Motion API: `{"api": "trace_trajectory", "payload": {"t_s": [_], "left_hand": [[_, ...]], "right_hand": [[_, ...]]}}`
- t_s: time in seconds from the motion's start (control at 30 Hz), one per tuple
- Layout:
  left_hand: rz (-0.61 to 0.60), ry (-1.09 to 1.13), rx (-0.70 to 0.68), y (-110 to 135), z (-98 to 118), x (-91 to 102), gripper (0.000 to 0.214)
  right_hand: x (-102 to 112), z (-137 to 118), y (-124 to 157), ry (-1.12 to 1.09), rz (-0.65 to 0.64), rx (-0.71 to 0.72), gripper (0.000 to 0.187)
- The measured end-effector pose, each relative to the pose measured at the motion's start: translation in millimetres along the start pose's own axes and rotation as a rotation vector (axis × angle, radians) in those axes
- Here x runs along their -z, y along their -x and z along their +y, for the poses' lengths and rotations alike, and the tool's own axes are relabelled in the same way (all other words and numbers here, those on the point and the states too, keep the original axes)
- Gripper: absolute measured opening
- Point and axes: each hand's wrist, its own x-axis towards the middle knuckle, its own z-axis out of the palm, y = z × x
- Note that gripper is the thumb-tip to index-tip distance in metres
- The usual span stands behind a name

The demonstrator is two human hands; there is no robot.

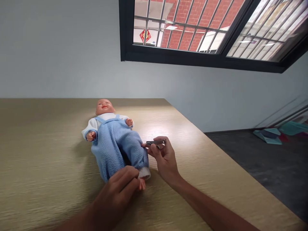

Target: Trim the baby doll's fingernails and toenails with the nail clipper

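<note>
A baby doll in blue fleece overalls and a white shirt lies on its back on the wooden table, head towards the wall. My left hand is closed around the doll's foot at the near end, pinching it between fingers and thumb. My right hand hovers just right of the doll's leg, fingers closed on a small metal nail clipper that points towards the doll.
The table's right edge runs diagonally from the wall towards me, with dark floor beyond it. Teal and red mats lie on the floor at far right. A barred window sits high in the grey wall.
</note>
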Motion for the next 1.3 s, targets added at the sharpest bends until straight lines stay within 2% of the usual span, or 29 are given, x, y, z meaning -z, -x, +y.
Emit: {"api": "trace_trajectory", "payload": {"t_s": [0.2,0.37,0.63,0.73,0.77,0.9,1.03,1.13,1.23,1.3], "left_hand": [[0.052,0.031,-0.130,0,3,4.5,0.020],[0.024,0.229,-0.155,-3,8,2.0,0.031],[-0.060,0.002,-0.222,-11,13,1.6,0.029],[-0.129,-0.114,-0.082,-11,14,4.5,0.015],[-0.163,-0.139,0.000,-11,15,5.1,0.016],[-0.387,-0.152,0.254,-17,23,7.6,0.054],[-0.581,-0.013,0.379,-29,30,19.5,0.042],[-0.590,0.176,0.464,-38,30,35.9,0.028],[-0.526,0.364,0.528,-40,24,47.7,0.023],[-0.475,0.483,0.539,-38,17,48.9,0.022]], "right_hand": [[4,-10,-5,0.003,0.042,0.025,0.031],[11,-18,-16,-0.012,0.080,0.081,0.031],[13,-27,-15,0.064,0.055,0.221,0.024],[10,-21,-8,0.122,-0.008,0.275,0.021],[10,-17,-5,0.139,-0.020,0.297,0.020],[8,-7,4,0.204,-0.023,0.434,0.029],[7,-6,10,0.227,-0.077,0.592,0.035],[5,-10,13,0.220,-0.095,0.658,0.032],[1,-15,17,0.190,-0.071,0.698,0.028],[0,-19,20,0.161,-0.057,0.720,0.024]]}}
